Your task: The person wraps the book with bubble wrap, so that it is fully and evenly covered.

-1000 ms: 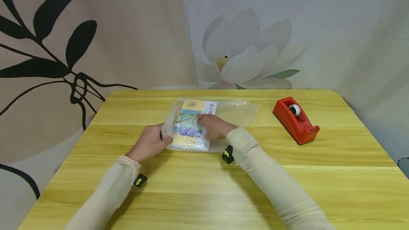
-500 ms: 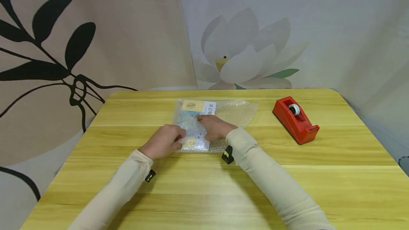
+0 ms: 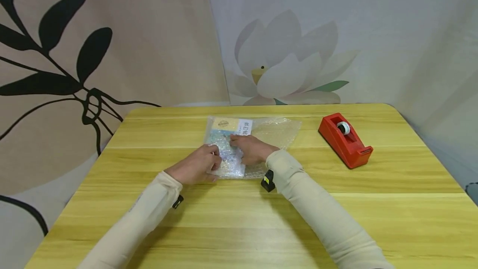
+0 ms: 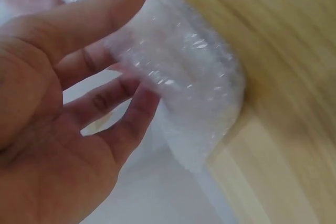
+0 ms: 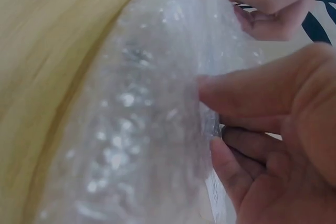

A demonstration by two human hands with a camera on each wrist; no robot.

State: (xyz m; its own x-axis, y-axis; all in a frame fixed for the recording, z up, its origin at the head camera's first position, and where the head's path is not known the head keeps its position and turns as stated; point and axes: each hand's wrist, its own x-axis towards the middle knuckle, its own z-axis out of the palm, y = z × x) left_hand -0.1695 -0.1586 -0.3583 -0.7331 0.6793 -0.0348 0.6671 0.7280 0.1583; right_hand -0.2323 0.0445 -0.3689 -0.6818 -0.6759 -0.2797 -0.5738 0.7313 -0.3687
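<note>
A book (image 3: pixel 228 124) with a yellow and blue cover lies on a sheet of bubble wrap (image 3: pixel 278 130), part of which is folded over the cover from the left. My left hand (image 3: pixel 198 164) touches this fold near the book's lower left; in the left wrist view its fingers rest against the bubble wrap (image 4: pixel 181 61) while the thumb stands away from it. With thumb and fingertips my right hand (image 3: pixel 252 148) presses on the wrapped book at its middle. The right wrist view shows those fingers against the bubble wrap (image 5: pixel 126 124). Both palms hide part of the cover.
A red tape dispenser (image 3: pixel 345 140) with a white roll stands at the right on the wooden table (image 3: pixel 239 227). Loose wrap extends right of the book. Behind the table hangs a cloth (image 3: pixel 168 32) printed with leaves and a flower.
My left hand has moved right, bringing the left part of the bubble wrap over the book, and its thumb has come off the wrap. My right hand has stayed nearly in place.
</note>
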